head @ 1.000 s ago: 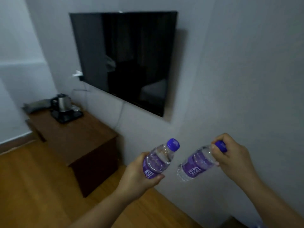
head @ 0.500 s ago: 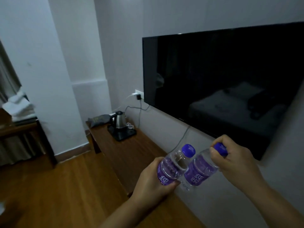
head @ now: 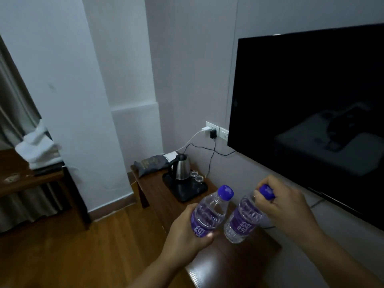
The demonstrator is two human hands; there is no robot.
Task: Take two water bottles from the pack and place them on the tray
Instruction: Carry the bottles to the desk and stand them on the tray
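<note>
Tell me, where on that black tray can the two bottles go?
The tray is crowded at the back: the kettle stands there with two small glasses beside it. Its near half, toward the front edge, looks bare. The wooden cabinet top between tray and hands is bare too.

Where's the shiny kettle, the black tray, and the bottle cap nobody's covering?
Shiny steel kettle (head: 181, 170): head view, on its body.
Black rectangular tray (head: 194, 191): head view, bare front surface.
Uncovered purple bottle cap (head: 225, 192): head view, cap top.
</note>
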